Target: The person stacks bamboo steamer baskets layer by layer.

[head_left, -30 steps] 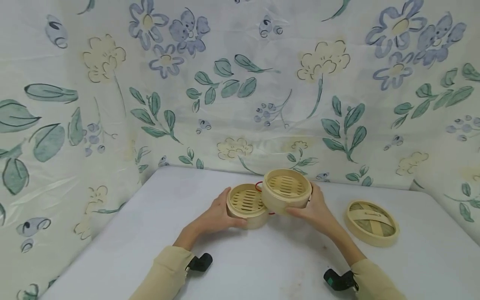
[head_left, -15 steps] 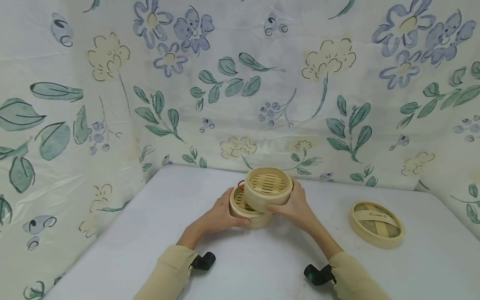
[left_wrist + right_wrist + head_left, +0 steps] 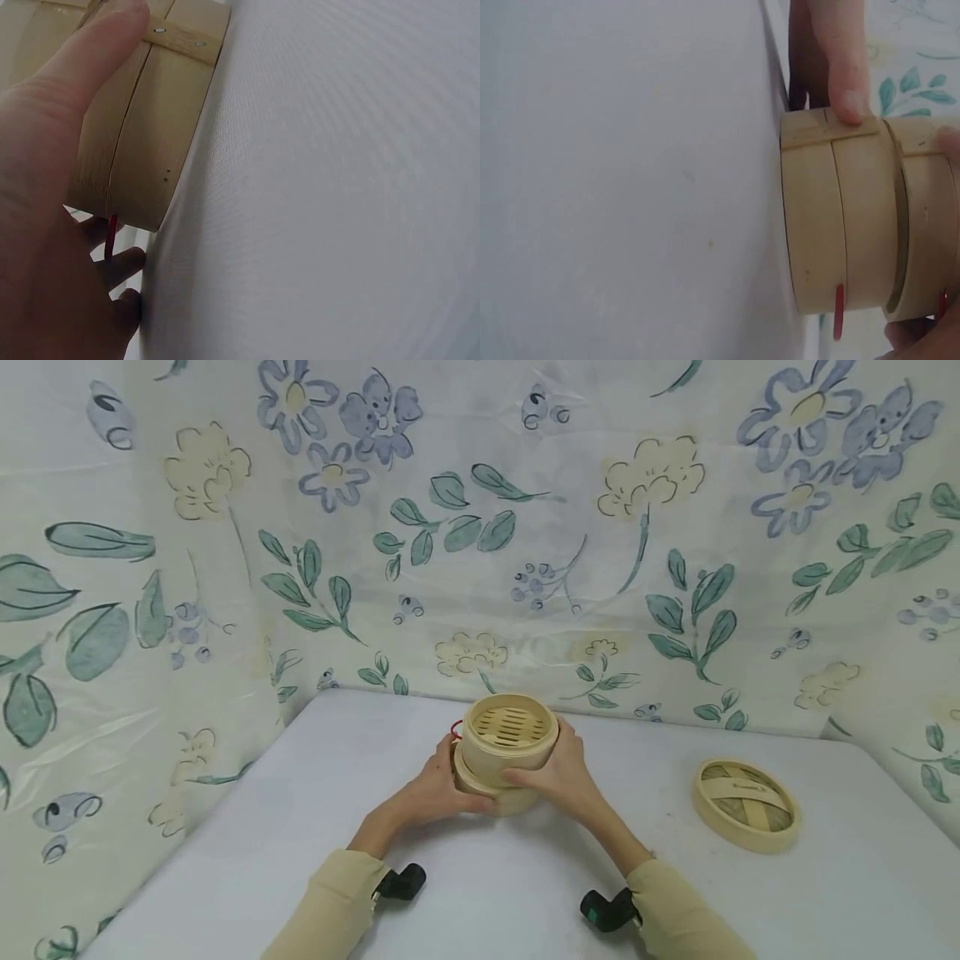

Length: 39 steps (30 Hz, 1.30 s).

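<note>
- The right hand [image 3: 558,772] has its fingers curled round the wall of the upper round bamboo steamer tier with a slatted floor [image 3: 511,732]; a second ago it held that tier off to the right and higher, and it has since carried it leftward over the other tier.
- The left hand [image 3: 438,785] keeps its grip on the lower round bamboo steamer tier [image 3: 480,785], thumb lying along the wall and fingers wrapped behind, unmoved throughout.
- The upper tier now sits over the lower one, nearly in line; the right wrist view shows a narrow gap between the two rims, so I judge it not fully seated.
- A thin red loop [image 3: 454,727] peeks out behind the stack.
- The stack stands near the back of the white table [image 3: 300,827].
- The round woven bamboo lid [image 3: 746,803] lies well apart to the right, flat and untouched.
</note>
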Each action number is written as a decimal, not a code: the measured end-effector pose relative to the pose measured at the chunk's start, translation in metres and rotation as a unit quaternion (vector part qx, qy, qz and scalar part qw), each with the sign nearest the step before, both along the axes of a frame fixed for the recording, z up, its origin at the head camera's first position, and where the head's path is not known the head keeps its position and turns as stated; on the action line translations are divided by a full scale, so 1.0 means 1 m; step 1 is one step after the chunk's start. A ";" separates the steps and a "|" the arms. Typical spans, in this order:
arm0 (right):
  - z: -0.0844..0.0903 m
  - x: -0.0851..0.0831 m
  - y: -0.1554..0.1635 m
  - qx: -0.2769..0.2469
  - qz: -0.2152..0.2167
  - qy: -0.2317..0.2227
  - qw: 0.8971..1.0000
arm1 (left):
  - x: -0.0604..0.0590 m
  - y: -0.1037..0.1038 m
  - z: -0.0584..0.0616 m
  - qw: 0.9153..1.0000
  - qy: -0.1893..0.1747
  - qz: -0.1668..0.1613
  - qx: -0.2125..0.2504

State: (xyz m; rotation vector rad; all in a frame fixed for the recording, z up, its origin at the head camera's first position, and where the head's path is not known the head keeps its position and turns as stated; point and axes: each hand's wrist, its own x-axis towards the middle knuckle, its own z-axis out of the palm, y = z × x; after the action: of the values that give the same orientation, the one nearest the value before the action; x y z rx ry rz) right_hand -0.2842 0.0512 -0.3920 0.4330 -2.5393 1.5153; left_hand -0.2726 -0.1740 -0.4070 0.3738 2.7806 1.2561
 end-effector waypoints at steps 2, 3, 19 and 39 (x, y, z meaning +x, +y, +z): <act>0.001 0.001 -0.004 0.001 -0.001 0.002 1.000 | -0.001 0.000 0.000 1.000 0.001 0.000 0.004; 0.001 0.001 -0.006 -0.001 -0.001 0.004 1.000 | -0.001 0.000 0.000 1.000 0.002 0.000 0.006; -0.002 0.010 -0.018 0.017 -0.027 0.002 0.999 | -0.003 0.001 0.000 1.000 0.009 -0.004 0.011; -0.003 0.015 -0.017 0.022 -0.038 0.021 0.999 | -0.004 0.000 -0.001 0.999 0.024 -0.026 0.003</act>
State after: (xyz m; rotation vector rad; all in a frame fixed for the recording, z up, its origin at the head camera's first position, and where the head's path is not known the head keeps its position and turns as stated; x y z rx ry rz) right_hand -0.2695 0.0338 -0.3952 0.3663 -2.5299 1.4122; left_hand -0.2765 -0.1744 -0.4076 0.4802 2.7870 1.2610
